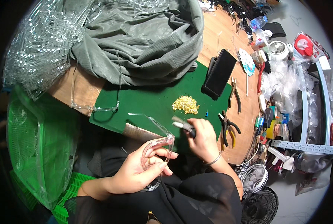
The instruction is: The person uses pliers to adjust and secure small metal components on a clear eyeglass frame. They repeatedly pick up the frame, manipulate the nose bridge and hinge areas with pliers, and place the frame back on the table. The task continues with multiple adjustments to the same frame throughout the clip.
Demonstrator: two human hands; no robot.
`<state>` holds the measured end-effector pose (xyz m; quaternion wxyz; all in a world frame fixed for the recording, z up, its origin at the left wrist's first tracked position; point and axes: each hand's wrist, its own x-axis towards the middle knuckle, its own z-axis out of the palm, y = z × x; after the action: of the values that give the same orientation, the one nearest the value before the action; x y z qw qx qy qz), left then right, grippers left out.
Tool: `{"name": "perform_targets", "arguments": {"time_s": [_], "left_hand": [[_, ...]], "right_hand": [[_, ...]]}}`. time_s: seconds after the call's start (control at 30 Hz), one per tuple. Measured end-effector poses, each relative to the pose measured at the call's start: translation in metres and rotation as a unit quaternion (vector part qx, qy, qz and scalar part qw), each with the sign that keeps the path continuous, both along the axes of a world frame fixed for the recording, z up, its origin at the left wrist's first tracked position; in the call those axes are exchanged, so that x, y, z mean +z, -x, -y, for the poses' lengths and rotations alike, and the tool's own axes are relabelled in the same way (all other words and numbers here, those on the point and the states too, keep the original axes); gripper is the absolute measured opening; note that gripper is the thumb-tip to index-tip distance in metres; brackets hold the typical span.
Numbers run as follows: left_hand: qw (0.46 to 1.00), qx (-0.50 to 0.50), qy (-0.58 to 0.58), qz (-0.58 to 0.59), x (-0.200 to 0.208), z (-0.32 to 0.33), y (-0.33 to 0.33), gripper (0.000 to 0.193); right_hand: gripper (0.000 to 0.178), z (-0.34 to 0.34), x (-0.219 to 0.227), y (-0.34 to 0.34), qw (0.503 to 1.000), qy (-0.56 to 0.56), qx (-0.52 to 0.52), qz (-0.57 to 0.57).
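A person in sheer black clothing works at a counter, with 1 clear eyeglass frame held up in front of the body, glossy and see-through with a faint pink cast along the rim, 1 slim temple stretching out toward the upper left; whether it carries lenses cannot be told. The left hand is closed on the rim between thumb and fingers. The right hand, a bracelet at its wrist, is wrapped around the dark handle of 1 plier-like tool, whose pale tip points at the frame's hinge corner, near but apart from it. The 2 hands are separate, the frame on the left hand's side of the gap between them. Beyond them, on a green mat, are 1 pile of tiny gold-coloured pieces and 1 small blue piece. To the right are 1 pair of black-handled pliers, a group of overlapping black and yellow handles too tangled to count, and 1 black phone. A 2nd clear frame rests by the mat's left edge. Farther back are 1 bunched grey cloth and a heap of clear frames, too many to count.
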<state>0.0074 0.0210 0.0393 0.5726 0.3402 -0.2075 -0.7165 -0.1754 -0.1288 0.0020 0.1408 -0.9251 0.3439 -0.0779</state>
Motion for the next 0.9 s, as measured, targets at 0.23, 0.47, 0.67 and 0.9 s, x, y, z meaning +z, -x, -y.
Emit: {"name": "perform_targets", "arguments": {"time_s": [0.23,0.47,0.67,0.9], "left_hand": [[1.0,0.008,-0.019,-0.001,-0.002,0.004,0.004,0.047],[0.999,0.005,-0.023,-0.037,-0.004,0.004,0.007,0.048],[0.999,-0.004,-0.014,-0.045,-0.009,0.006,0.012,0.048],[0.998,-0.017,-0.014,-0.051,-0.007,0.002,0.009,0.046]], "right_hand": [[0.014,0.014,-0.039,-0.005,0.995,-0.031,-0.074,0.066],[0.017,0.011,-0.039,-0.013,0.994,-0.046,-0.088,0.036],[0.017,0.012,-0.041,-0.013,0.996,0.011,-0.069,0.056],[0.008,-0.02,0.038,-0.021,0.909,-0.228,0.014,0.348]]}}
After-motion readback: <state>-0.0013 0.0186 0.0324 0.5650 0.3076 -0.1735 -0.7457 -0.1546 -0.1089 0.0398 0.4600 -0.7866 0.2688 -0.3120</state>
